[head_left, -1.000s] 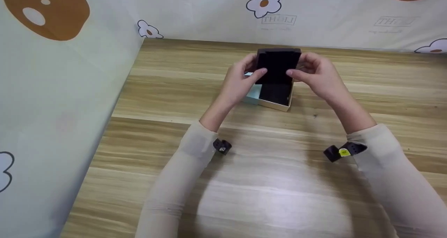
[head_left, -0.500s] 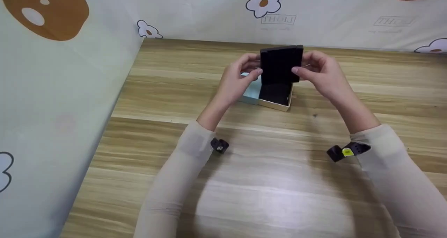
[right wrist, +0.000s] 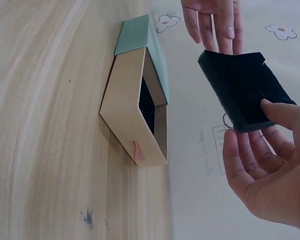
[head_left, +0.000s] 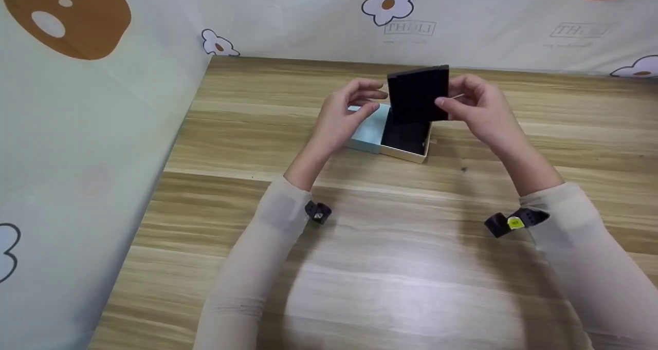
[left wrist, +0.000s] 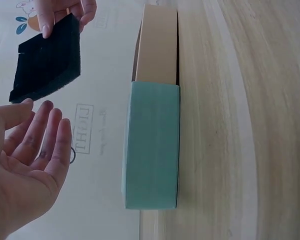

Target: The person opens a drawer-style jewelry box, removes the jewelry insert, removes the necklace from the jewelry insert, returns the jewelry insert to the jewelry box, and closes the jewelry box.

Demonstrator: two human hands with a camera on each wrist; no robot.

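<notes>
A square black foam pad is held up over the box, its rough, thick edge showing in the right wrist view. My right hand pinches it by its right side, thumb on the near face and fingers behind. Off the pad's left side, my left hand has its fingers loosely extended, holding nothing. Below both hands lies a drawer-style box with a teal sleeve and a beige drawer pulled partly out to the right. Black material shows inside the drawer, partly hidden by the pad.
The box rests on a wood-grain table toward its far edge. A small pink ribbon tab hangs from the drawer's end. Behind and to the left hangs a pale sheet printed with flowers and brown shapes.
My left hand has let go of the foam pad and drawn back left. The pad has shifted slightly right and tilted, held by my right hand. The box has stayed put.
</notes>
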